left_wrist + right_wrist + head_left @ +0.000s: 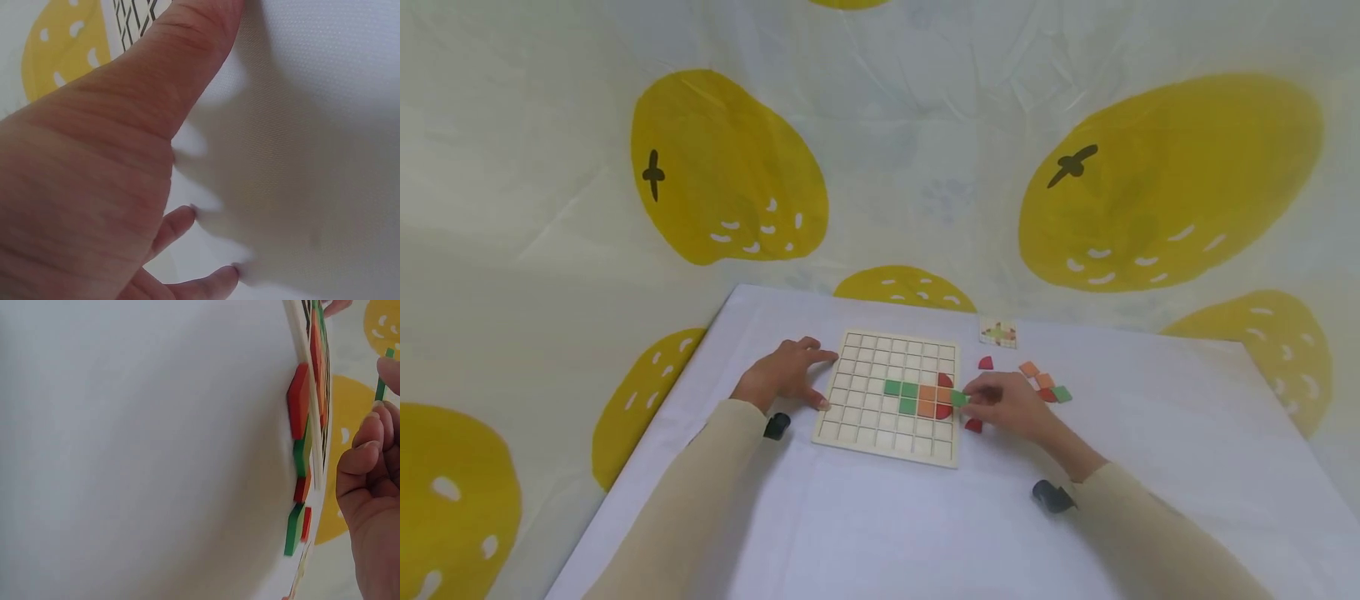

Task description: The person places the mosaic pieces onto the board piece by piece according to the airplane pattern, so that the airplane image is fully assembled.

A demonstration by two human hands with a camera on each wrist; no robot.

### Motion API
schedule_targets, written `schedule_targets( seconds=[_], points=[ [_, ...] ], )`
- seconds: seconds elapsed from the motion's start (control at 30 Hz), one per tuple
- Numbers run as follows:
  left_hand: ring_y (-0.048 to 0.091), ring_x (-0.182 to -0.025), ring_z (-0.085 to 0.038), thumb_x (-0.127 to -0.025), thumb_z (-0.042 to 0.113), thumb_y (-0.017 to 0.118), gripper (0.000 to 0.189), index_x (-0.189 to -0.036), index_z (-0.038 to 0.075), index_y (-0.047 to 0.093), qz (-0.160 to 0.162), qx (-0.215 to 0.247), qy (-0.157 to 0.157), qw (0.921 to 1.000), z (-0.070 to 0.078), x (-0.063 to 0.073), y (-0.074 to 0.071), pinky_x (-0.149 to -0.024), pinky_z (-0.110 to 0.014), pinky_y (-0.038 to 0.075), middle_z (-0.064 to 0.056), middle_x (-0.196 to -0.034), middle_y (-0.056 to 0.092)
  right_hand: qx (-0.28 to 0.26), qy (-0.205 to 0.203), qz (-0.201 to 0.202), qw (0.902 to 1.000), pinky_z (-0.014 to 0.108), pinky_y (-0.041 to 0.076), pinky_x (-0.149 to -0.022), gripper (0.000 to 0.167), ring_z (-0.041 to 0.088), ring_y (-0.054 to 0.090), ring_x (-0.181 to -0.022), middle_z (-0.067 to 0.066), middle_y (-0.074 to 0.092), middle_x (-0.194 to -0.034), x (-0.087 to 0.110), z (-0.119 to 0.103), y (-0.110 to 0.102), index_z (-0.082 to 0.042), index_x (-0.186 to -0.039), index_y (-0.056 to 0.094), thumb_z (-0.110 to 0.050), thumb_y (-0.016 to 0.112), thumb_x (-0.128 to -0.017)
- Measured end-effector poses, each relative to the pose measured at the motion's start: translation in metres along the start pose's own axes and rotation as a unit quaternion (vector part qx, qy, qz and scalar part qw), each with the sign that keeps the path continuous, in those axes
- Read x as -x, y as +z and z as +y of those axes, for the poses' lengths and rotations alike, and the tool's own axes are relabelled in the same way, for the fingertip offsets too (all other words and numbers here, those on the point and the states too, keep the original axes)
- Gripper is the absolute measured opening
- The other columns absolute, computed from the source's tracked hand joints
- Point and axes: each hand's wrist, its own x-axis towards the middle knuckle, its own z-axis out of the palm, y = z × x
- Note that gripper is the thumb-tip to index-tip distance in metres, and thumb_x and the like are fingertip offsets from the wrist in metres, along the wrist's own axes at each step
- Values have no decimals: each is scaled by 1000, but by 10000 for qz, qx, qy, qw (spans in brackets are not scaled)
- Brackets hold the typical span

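Observation:
A pale wooden grid board [865, 423] lies on the white table. On its right half sit green square tiles [892, 387], orange square tiles [926, 408] and red quarter-round tiles [944, 412]. My left hand [781, 372] rests at the board's left edge, thumb and index finger spread along it; the left wrist view shows the thumb [200, 37] reaching toward the grid. Between thumb and fingers, my right hand [1006, 402] pinches a green square tile [958, 398] over the board's right edge. The right wrist view shows that tile edge-on, raised above the board.
Right of the board lie loose pieces: a red quarter-round [986, 362], another near my right hand [973, 426], and a small cluster with orange [1028, 368] and green [1062, 393] squares. A small pattern card [997, 333] lies behind them. A fruit-print cloth [925, 167] hangs behind the table.

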Motion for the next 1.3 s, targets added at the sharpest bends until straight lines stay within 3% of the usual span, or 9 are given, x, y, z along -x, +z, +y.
schedule_targets(
  seconds=[0.53, 1.3],
  points=[
    [36, -150, -39, -74, 54, 90, 95, -157, 39, 46, 92, -61, -6, 9999, 1, -2, 1, -116, -61, 45, -8, -169, 34, -314, -59, -344, 9989, 28, 54, -82, 25, 19, 60, -90, 0, 70, -94, -29, -34, 26, -14, -111, 79, -26, 82, -90],
    [33, -152, -38, -73, 56, 90, 97, -158, 41, 44, -63, -74, -144, 9998, -2, -5, 0, -118, -61, 43, -6, -171, 30, -215, 38, -491, 9986, 28, 51, -78, 22, 18, 59, -89, 0, 66, -89, -64, -65, 57, -16, -106, 80, -25, 84, -87]
  ],
)
